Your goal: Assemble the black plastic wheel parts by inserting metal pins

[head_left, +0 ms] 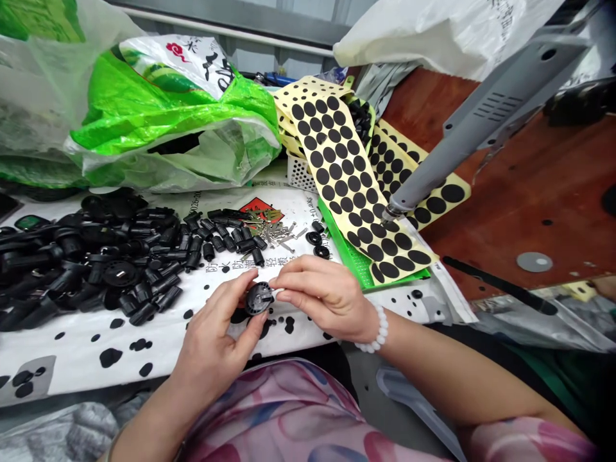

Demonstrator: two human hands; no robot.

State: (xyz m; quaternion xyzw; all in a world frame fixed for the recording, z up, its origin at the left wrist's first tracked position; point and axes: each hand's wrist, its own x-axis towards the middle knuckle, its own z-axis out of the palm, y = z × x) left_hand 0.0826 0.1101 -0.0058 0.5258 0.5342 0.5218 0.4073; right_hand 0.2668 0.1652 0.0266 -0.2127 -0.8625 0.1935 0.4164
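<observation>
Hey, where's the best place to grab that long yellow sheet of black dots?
Probably its near end: pinch the yellow-backed sheet at the edge with your fingers, coming from your side. That end lies flat on the green mesh tray, closest to your right hand, and the grey tool touches the sheet further up, away from it.

The light is bright and even, seemingly from overhead, with only soft shadows beneath my fingers point(308, 282). Glare streaks the green plastic bag point(168, 109) — the sharpest highlights anywhere. The wide lens bends the grey metal arm point(505, 115) and the white sheet's edge point(81, 385), and fine detail looks slightly soft throughout.
</observation>
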